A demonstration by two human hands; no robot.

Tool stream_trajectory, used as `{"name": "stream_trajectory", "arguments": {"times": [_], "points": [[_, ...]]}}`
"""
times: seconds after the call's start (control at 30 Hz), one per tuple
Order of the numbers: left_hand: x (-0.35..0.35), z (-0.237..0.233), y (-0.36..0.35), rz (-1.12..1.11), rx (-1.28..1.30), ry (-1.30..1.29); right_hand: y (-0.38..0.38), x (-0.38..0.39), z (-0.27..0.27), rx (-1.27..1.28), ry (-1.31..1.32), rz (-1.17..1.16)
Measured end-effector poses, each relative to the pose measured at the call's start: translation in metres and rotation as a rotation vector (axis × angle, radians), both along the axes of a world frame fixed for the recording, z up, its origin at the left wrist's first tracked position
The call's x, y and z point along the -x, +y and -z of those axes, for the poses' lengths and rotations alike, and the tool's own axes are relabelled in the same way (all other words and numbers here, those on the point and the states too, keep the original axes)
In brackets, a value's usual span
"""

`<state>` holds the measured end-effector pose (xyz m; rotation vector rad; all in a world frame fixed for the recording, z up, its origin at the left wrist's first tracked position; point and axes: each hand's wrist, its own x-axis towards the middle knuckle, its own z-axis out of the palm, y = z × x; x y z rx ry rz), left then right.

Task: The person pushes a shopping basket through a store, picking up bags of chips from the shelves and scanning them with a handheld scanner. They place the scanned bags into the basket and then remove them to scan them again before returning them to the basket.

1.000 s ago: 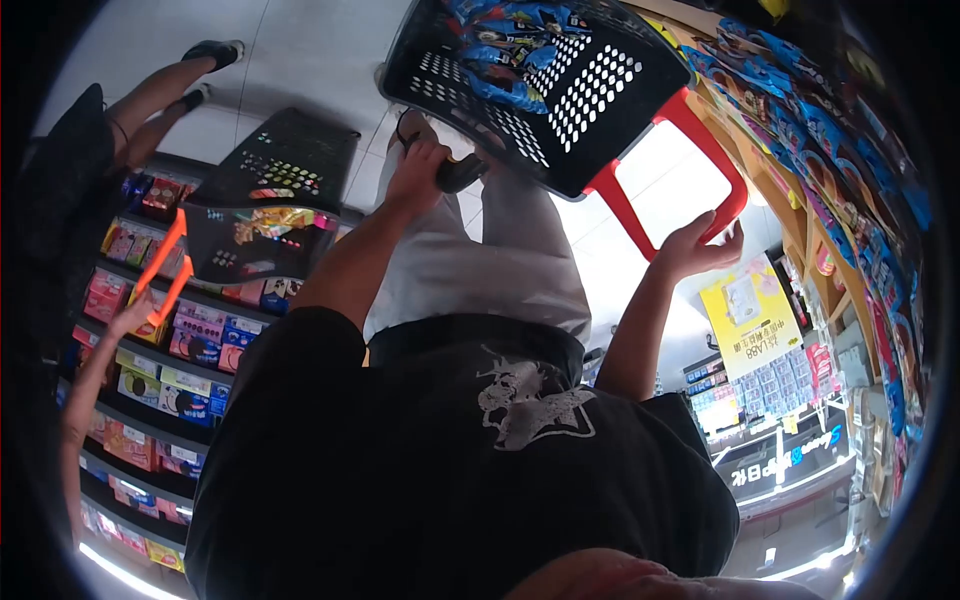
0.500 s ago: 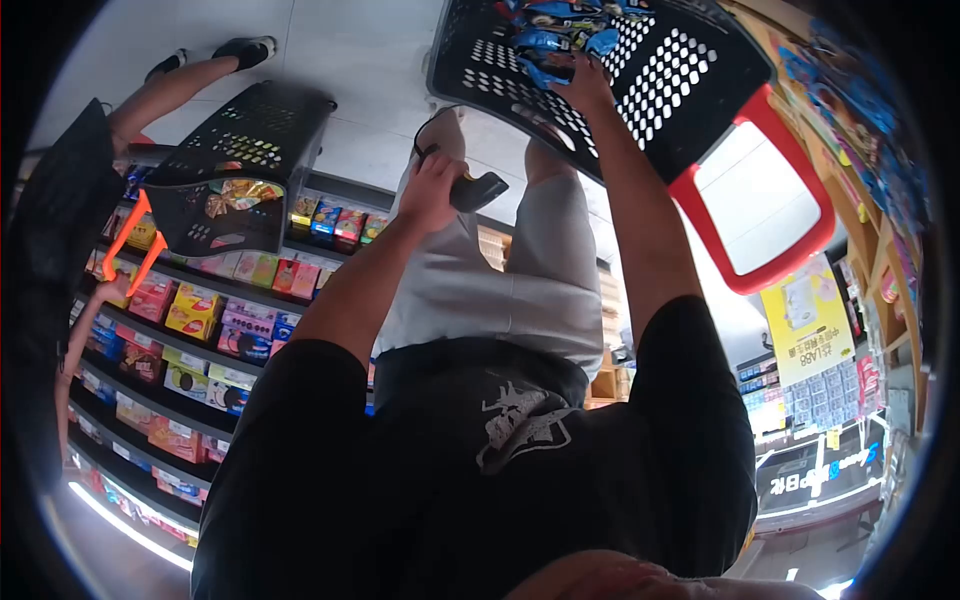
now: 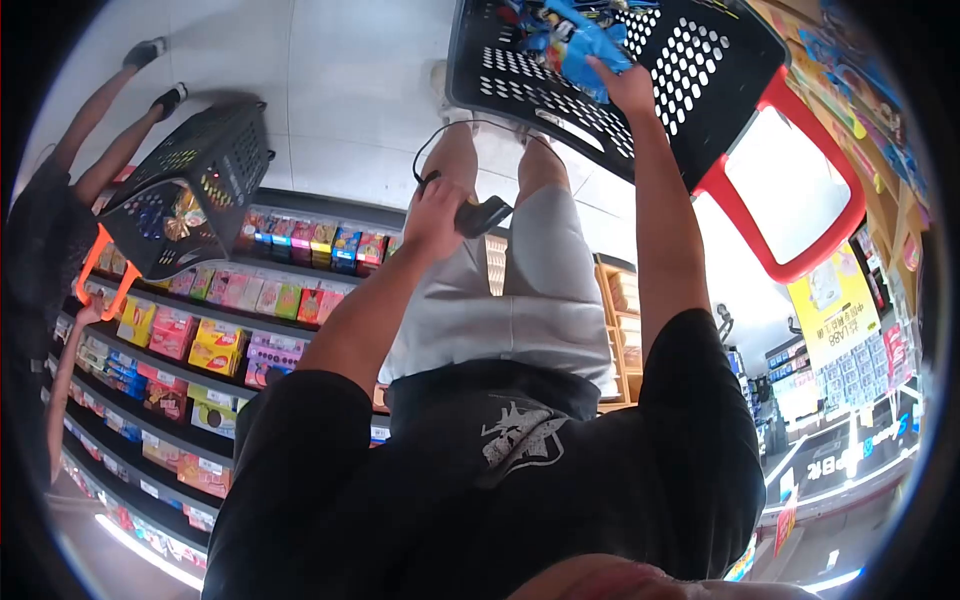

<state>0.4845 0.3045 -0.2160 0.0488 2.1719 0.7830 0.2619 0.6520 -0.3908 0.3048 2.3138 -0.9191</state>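
Inside black basket [image 3: 745, 92], I have right hand [image 3: 630, 90] fingers closed on blue packet [image 3: 592, 50] by one end, probably leaving its face uncovered; left hand [image 3: 437, 218] grips black handheld device [image 3: 485, 216] apart.

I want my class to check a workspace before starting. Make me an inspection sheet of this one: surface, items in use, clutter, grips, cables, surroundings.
Surface: pale tiled floor; no worktop seen.
Items in use: black basket with a red handle; blue pack; black device.
Clutter: more packs lie jumbled in the basket, partly cut off by the picture edge.
Grips: left hand closed on the device; right hand holds the blue pack over the basket.
Cables: a thin dark cord loops near the left hand and across the legs; its ends are unclear.
Surroundings: another person, at left, holds a second basket by its orange handle; stocked shelves behind.
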Motion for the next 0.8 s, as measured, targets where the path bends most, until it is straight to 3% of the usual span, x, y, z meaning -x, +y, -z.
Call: {"name": "stream_trajectory", "arguments": {"times": [0.13, 0.3, 0.43, 0.53, 0.6, 0.67, 0.73, 0.8], "points": [[0.007, 0.000, -0.004, -0.099, -0.015, 0.102, -0.005, 0.022, -0.055, 0.248, 0.277, 0.285], [0.016, 0.001, -0.009, -0.161, 0.047, 0.134, -0.028, 0.041, -0.149, 0.514, 0.354, 0.490], [0.016, -0.014, 0.001, -0.159, 0.164, 0.108, -0.042, 0.044, -0.230, 0.685, 0.323, 0.867], [0.011, -0.028, -0.004, -0.134, 0.194, 0.049, -0.028, 0.046, -0.288, 0.764, 0.426, 0.854], [0.005, -0.029, -0.015, -0.218, 0.098, 0.081, -0.017, 0.048, -0.323, 0.699, 0.495, 0.806], [0.012, -0.061, -0.031, -0.325, 0.059, -0.021, -0.013, 0.052, -0.362, 0.665, 0.522, 0.734], [0.007, -0.062, -0.054, -0.385, 0.037, -0.090, -0.011, 0.057, -0.389, 0.620, 0.495, 0.696], [0.024, -0.112, -0.069, -0.431, 0.125, -0.097, -0.012, 0.059, -0.408, 0.599, 0.520, 0.713]]}}
